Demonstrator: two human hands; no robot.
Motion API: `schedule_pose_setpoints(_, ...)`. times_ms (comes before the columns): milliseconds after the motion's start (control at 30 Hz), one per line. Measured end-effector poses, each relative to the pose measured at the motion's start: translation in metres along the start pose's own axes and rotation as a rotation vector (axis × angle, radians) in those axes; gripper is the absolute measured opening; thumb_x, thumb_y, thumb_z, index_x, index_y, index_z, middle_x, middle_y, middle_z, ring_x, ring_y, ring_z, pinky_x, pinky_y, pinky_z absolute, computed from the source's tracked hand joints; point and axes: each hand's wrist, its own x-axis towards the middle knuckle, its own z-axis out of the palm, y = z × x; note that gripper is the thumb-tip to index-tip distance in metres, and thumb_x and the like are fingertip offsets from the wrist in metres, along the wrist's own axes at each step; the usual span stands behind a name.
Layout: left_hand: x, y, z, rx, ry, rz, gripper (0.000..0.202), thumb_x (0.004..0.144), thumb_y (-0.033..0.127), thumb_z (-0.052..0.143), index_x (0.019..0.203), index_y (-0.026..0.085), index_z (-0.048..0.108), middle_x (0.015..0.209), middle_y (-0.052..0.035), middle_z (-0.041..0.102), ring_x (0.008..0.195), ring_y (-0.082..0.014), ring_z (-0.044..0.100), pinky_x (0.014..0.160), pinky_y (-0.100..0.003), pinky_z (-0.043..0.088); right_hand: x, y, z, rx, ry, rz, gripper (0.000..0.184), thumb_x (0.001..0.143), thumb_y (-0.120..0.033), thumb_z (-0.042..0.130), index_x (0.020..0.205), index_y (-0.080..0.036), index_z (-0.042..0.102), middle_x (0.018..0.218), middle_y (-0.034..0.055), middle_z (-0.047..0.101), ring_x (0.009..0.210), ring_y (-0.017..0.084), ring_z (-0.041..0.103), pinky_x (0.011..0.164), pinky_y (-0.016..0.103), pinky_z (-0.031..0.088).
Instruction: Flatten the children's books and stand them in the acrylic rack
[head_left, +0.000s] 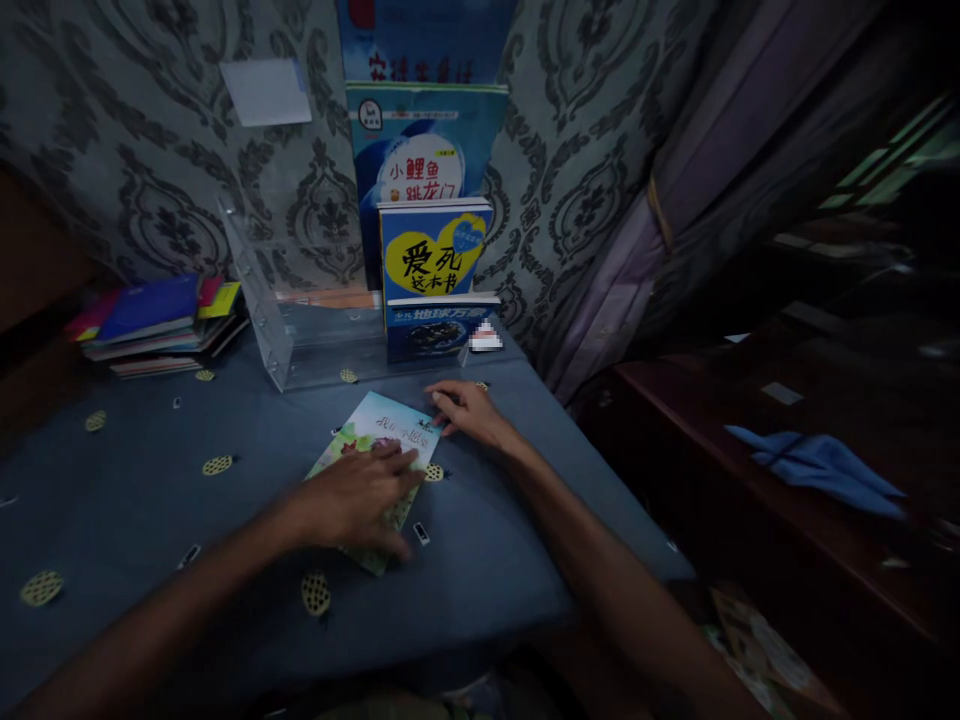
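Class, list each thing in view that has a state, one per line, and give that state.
Booklet: closed, lying flat
Left hand: fingers spread, over the booklet
Right hand: fingers bent, by the booklet's edge
Clear rack: standing
Propped-up books: closed, overlapping
Book pile: stacked unevenly
Curtain: gathered, tied
Blue cloth: crumpled

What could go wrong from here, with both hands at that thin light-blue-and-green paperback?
The thin light-blue-and-green paperback might skid or crease, since the left hand is spread over its cover on the blue pineapple-print tablecloth. The right hand, near the paperback's upper right corner, could perhaps bump the dark-blue upright book in the clear plastic stand behind. The uneven stack of colourful books might slide if knocked.
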Motion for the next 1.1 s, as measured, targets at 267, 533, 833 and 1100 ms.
schedule_pose_setpoints(267,-0.033,-0.005,0.009,0.008,-0.081,0.126,0.082,0.085,0.034,0.067,0.154,0.017,0.027,0.163,-0.0149,0.018,0.152,-0.0327,0.008,0.119,-0.046,0.025,0.004,0.002,0.003,0.004,0.040,-0.089,0.024,0.087,-0.028,0.061,0.106,-0.017,0.072,0.093,0.0074,0.073,0.079,0.021,0.072,0.055,0.030,0.060)
schedule_pose_setpoints(533,-0.015,0.007,0.063,0.386,0.472,0.137,0.036,0.101,0.033,0.049,0.123,0.007,0.059,0.127,-0.0190,0.065,0.125,-0.0326,0.058,0.101,-0.043,0.047,0.000,-0.007,0.002,-0.328,0.193,-0.226,0.024,0.089,-0.022,0.056,0.104,-0.017,0.074,0.090,0.0063,0.076,0.077,0.020,0.070,0.071,0.032,0.054)
schedule_pose_setpoints(833,-0.014,0.015,0.064,0.520,0.384,0.140,0.037,0.097,0.012,0.046,0.132,0.003,0.053,0.133,-0.0233,0.061,0.127,-0.0341,0.056,0.099,-0.044,0.049,-0.008,-0.013,0.011,-0.417,0.068,-0.308,0.026,0.091,-0.018,0.054,0.107,-0.016,0.074,0.098,0.0077,0.074,0.077,0.017,0.065,0.071,0.028,0.048)
schedule_pose_setpoints(1100,-0.017,0.023,0.053,0.401,0.314,0.127,0.037,0.093,0.005,0.044,0.129,0.003,0.054,0.126,-0.0221,0.064,0.123,-0.0329,0.058,0.095,-0.041,0.052,-0.016,-0.019,0.019,-0.452,0.004,-0.309,0.023,0.091,-0.026,0.060,0.107,-0.016,0.074,0.091,0.0051,0.067,0.073,0.014,0.060,0.073,0.028,0.047)
